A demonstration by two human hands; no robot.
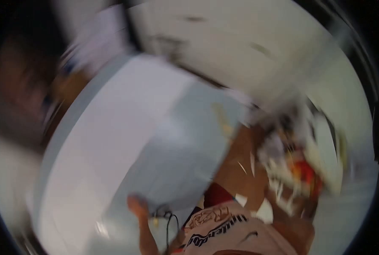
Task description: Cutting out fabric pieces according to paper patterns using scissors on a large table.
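My left hand [137,206] is over the near part of a broad white and pale-grey surface [108,119]. Motion smears its fingers, so their pose is unclear, and I can make out nothing held in it. Just right of the hand, a thin dark cable [169,217] loops beside my light printed shirt [232,221]. A bare part of my right arm [300,231] shows at the lower right, but the right hand cannot be made out. Toward the far right edge of the broad surface lies a yellowish strip [221,119].
A blurred heap of mixed things with a red and orange item [304,172] is on the right. Brown floor [242,151] shows between it and the surface, with white scraps [264,211] near me. A pale wall [240,46] rises behind. Dark blurred shapes fill the far left.
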